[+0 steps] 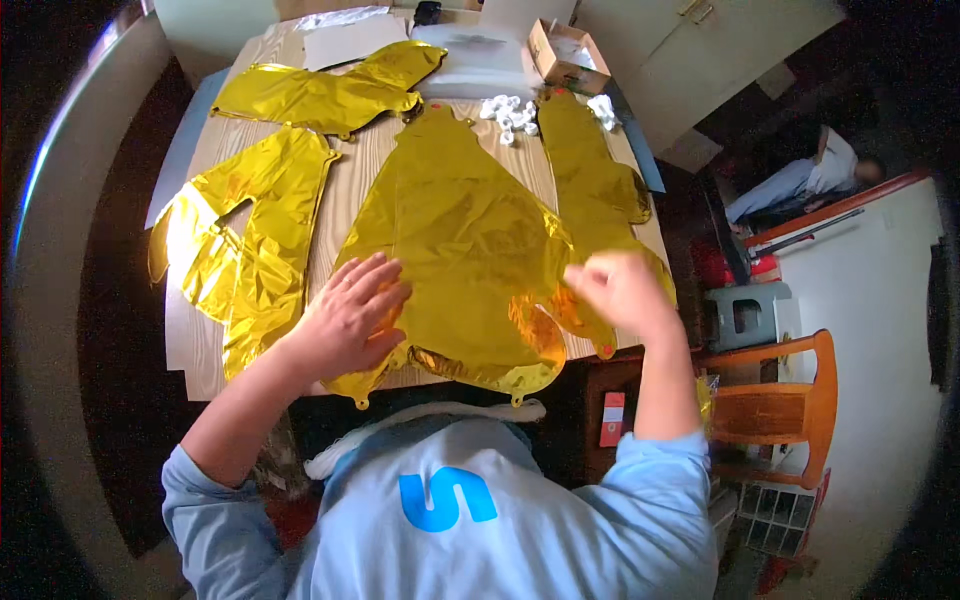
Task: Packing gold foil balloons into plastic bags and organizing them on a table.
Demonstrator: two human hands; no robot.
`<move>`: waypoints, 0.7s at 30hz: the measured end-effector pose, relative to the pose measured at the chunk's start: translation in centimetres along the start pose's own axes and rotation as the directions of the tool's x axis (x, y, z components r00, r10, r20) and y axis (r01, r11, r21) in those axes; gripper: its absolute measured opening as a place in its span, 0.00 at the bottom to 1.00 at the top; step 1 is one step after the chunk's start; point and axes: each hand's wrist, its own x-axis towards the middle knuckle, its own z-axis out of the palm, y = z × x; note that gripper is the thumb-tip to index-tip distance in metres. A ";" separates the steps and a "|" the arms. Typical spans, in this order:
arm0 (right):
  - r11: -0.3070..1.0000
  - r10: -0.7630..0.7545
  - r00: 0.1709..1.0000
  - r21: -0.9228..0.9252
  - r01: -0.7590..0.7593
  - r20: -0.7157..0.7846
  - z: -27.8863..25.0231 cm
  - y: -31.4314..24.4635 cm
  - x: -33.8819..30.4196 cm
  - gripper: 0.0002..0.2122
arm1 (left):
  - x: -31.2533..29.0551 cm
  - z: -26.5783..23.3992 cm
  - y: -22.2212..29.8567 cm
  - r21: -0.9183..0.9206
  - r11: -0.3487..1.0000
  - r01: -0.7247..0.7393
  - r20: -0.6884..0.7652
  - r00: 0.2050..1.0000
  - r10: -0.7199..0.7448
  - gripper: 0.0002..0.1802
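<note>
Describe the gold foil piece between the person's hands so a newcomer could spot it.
Find the wood-grain table and look down its middle. The gold foil piece lies there, between the left hand and right hand. Narrow at the far end, it widens toward the person, unlike the bent foil shape on its left and the narrower foil strip on its right.

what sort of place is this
Probably a room in a home, perhaps used for craft work: a wooden chair and pale cabinet stand near a wood-grain table spread with flat gold foil pieces.
</note>
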 end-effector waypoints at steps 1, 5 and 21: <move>0.998 -0.055 0.997 -0.001 0.055 0.047 1.4 0.8 -1.2 0.21 | -0.1 0.5 -0.2 0.008 1.000 -0.014 0.009 1.000 0.014 0.30; 0.999 -0.052 0.981 0.014 0.050 0.185 5.2 3.0 -5.9 0.23 | -0.2 0.6 -0.1 0.003 0.999 0.032 0.004 0.999 -0.032 0.32; 0.889 -0.450 0.823 -0.264 0.374 -0.348 6.4 3.5 0.7 0.18 | -0.2 0.7 0.4 -0.012 0.999 0.047 0.002 0.999 -0.047 0.32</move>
